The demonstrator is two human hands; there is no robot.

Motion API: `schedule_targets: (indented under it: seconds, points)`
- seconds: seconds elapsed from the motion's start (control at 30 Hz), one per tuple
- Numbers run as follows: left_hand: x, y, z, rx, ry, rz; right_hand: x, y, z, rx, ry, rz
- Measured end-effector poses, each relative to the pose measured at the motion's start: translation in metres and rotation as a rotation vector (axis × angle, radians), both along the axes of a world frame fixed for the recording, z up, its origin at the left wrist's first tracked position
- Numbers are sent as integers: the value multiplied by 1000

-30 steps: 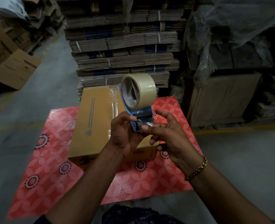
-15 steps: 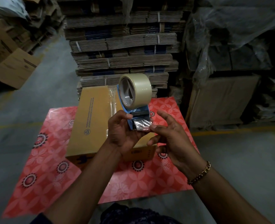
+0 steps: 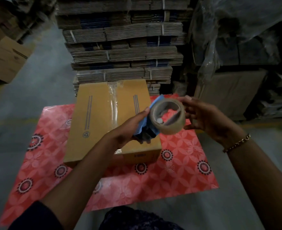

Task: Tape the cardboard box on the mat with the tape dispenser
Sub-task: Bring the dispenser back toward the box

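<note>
Head view, looking down: I see the left hand [image 3: 128,130] wrapped around the blue handle of the tape dispenser [image 3: 155,123], its fingers curled tight on the grip and the thumb lying along the blue plate. The dispenser is held in the air above the near right part of the cardboard box [image 3: 103,123], tilted so that the tape roll [image 3: 167,117] faces me with its open core showing. The right hand [image 3: 203,117] is just beside the roll on its right, fingers spread and loosely bent; the fingertips look to be touching the roll's outer rim, but I cannot tell how firmly. A gold chain bracelet [image 3: 236,143] sits on the right wrist.

The cardboard box lies closed on the far middle of the red patterned mat [image 3: 178,171], which is spread on the grey concrete floor [image 3: 37,90]. A strip of clear tape [image 3: 113,103] already runs along the box's centre seam from the far edge toward the near edge. Past the mat's far edge stands a tall stack of flattened cartons [image 3: 123,47] bound with straps.
</note>
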State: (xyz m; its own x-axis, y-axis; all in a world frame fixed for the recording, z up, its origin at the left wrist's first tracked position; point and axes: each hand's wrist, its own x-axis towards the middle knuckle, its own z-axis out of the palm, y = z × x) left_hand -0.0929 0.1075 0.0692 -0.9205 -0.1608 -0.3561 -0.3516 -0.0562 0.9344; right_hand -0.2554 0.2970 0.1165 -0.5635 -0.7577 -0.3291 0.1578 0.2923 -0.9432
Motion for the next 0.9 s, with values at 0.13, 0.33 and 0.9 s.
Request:
schedule_targets:
  seconds: [0.13,0.33,0.9]
  points:
    - [-27,-21,-7,-182,-163,-175,-17,0,-21,178,-3,143]
    - [-76,-41,-22,-258,-281,-474,-31,4,-60,374,-97,226]
    - [-154,-53,-109,-485,-102,-112,-27,26,-164,222,-501,-194]
